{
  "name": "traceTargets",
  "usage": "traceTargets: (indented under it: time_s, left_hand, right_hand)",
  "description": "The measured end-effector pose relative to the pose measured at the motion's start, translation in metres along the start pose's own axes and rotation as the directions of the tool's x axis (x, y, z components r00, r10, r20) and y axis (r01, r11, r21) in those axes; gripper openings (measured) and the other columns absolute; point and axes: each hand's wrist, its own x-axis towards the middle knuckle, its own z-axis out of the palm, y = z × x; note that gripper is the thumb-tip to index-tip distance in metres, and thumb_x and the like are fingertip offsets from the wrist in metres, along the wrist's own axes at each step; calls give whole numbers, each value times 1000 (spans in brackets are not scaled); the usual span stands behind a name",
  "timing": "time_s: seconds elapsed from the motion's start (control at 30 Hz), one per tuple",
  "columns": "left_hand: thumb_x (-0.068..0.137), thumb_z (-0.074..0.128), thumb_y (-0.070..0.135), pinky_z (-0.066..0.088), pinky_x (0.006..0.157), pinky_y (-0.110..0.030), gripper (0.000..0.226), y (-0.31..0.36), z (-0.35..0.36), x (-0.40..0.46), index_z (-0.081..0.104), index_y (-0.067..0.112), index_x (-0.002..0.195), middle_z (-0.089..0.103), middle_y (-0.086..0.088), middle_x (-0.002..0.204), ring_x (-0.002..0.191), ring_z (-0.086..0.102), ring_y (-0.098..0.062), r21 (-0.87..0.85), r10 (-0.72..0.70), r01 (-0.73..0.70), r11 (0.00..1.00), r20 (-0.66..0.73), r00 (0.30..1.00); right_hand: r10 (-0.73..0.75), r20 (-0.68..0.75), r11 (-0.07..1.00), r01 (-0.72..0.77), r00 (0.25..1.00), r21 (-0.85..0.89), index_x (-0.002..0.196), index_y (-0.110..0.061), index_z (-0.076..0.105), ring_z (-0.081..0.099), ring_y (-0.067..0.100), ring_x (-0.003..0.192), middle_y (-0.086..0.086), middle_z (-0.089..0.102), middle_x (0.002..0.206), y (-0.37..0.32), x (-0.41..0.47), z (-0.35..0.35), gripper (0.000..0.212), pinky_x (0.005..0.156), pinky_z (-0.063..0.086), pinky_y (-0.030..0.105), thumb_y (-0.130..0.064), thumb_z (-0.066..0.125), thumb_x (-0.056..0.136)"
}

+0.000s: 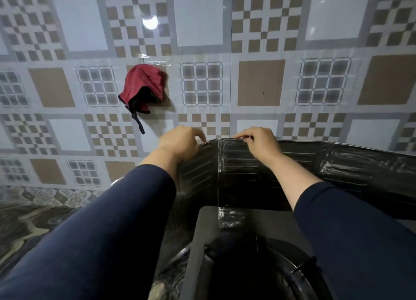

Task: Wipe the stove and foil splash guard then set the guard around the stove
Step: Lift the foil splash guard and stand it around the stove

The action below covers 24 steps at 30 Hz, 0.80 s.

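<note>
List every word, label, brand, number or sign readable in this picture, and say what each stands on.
None: no readable text anywhere.
Ribbed dark foil splash guard, held at its top edge by the left hand and right hand: no print.
Black stove: no visible markings.
Red cloth on the patterned wall tiles: no label.

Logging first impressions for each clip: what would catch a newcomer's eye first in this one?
Both hands, left hand and right hand, grip the top edge of the dark ribbed foil splash guard, which stands upright behind the black stove at lower centre. A red cloth hangs on the patterned tile wall above the left hand, with a bright light reflection higher up.
</note>
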Motion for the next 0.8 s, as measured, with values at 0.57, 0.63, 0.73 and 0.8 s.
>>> traceTargets:
  time_s: [0.57, 0.63, 0.73, 0.8]
  left_hand:
    - [83, 65, -3, 50, 35, -22, 17, 13, -25, -31, 60, 5, 97, 61, -8, 68, 55, 61, -17, -497, -287, 426, 756, 334, 898]
    - [83, 63, -5, 52, 37, -23, 21, 14, -25, -36, 58, 4, 102, 61, -9, 71, 56, 61, -16, -542, -286, 467, 699, 387, 877]
    - [84, 62, -6, 55, 40, -25, 32, 15, -24, -40, 54, 4, 113, 61, -10, 79, 58, 61, -17, -585, -278, 501, 638, 431, 858]
    - [85, 62, -5, 56, 42, -26, 37, 16, -24, -43, 51, 4, 119, 63, -11, 85, 61, 63, -18, -591, -267, 510, 625, 452, 851]
  right_hand:
    - [81, 105, 992, -90, 991, 85, 103, -20, 73, 54, 25, 122, 8, 63, 128, -37, -1, 33, 28, 101, 40, 33, -5, 50, 95]
    - [88, 118, 992, -98, 989, 83, 101, -21, 73, 54, 25, 122, 7, 63, 127, -38, -1, 34, 28, 101, 41, 34, -6, 50, 95]
    - [87, 128, 992, -97, 988, 75, 100, -21, 73, 54, 25, 123, 6, 65, 126, -39, -2, 31, 27, 102, 40, 34, -5, 52, 94]
    - [86, 128, 992, -96, 988, 79, 100, -20, 73, 54, 25, 123, 6, 65, 126, -40, -4, 29, 27, 104, 40, 36, -4, 53, 93]
